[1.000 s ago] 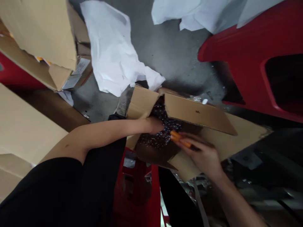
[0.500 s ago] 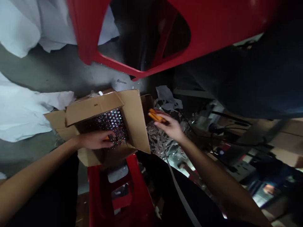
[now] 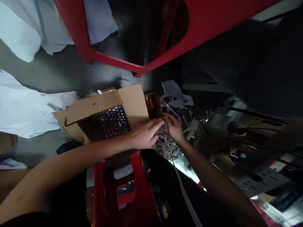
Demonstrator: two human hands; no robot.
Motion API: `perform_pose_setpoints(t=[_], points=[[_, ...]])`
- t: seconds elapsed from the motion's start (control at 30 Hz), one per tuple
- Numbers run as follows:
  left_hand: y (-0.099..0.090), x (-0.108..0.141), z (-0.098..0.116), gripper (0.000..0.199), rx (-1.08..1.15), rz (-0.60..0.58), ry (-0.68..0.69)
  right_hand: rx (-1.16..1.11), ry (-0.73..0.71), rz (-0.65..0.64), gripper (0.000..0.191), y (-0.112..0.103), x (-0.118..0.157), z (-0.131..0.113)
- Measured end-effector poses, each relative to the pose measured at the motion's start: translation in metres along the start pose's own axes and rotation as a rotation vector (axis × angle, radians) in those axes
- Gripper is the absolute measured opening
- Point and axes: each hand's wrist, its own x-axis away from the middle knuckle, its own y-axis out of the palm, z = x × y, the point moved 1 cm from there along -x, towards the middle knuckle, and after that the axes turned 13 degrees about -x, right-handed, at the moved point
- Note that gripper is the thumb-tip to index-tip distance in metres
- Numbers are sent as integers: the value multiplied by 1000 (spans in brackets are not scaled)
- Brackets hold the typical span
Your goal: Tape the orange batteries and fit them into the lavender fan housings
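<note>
My left hand reaches across the front flap of an open cardboard box, its fingertips meeting those of my right hand. The fingers of my right hand are pinched together; whatever lies between the fingertips is too small to make out. Many small shiny dark pieces lie inside the box. Behind the hands, orange items sit in a smaller, dark box. Pale shredded strips lie below and beside my hands.
A red plastic stool stands beyond the box, another red stool nearer. White sheets lie at left. Cables and a power strip are at right. A long pale strip hangs over a dark trouser leg.
My left hand has left the inside of the box and moved right to meet my right hand. The orange item is no longer in my right hand; orange items show in the smaller box.
</note>
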Motion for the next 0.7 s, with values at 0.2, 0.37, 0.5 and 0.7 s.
perform_pose_setpoints(t=[0.2,0.37,0.5,0.7], points=[[-29,83,-69,25,-8,83,-205,102,-665,-356,22,48,22,-111],[-102,115,-126,36,-104,491,-581,622,-487,-778,40,136,24,-149],[-113,135,-133,37,-130,505,-589,672,-477,-689,53,212,5,-131],[-68,135,-144,48,-186,298,-709,733,-292,-530,46,283,-13,-90]])
